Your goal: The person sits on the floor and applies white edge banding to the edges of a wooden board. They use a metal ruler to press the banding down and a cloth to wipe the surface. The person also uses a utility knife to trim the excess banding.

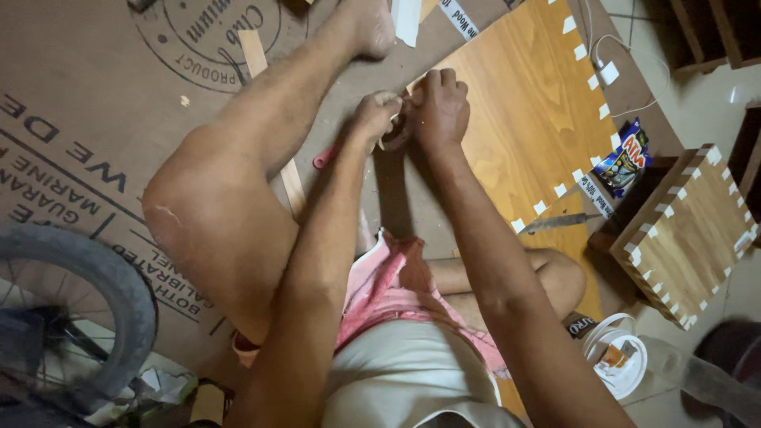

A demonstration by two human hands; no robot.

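Plywood sheet [95, 143] floor, laminate panel [531, 119], possibly tape roll [394, 136]

A large brown printed board [95, 95] covers the floor [705, 95], and on it lie a wood-grain panel [523, 119] edged with white tape bits, a thin wooden strip [273, 119], a knife [559, 223] and a snack packet [626, 158].

A large brown plywood sheet [87, 119] covers the pale tiled floor [697, 95]. A bicycle wheel [75, 309] stands at the lower left. Dark wooden furniture [705, 32] lines the upper right, dimly lit.
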